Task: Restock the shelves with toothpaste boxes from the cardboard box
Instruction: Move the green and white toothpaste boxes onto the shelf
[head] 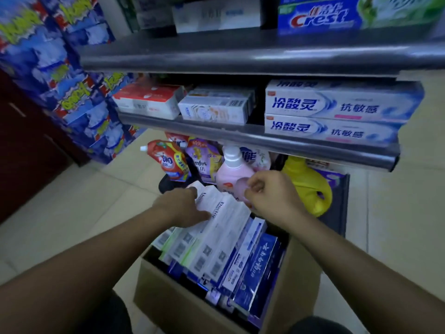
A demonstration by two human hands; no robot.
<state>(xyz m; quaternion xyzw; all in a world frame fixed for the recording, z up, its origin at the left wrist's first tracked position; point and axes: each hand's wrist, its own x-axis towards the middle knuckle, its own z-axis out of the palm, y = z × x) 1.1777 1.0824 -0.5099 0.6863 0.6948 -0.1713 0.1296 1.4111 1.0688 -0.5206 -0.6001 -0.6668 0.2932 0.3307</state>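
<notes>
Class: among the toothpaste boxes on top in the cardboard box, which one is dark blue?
The dark blue box with white script, lying against the right wall of the cardboard box. The others beside it are mostly white.

Blue detergent packs (48,56) are stacked at the upper left above a dark cabinet (24,141), while a red pouch (168,160), purple pouch (204,160), pink bottle (232,172) and yellow jug (310,184) stand mid-frame on the tiled floor (72,201).

Crest box (317,18) partly beyond top edge
</notes>
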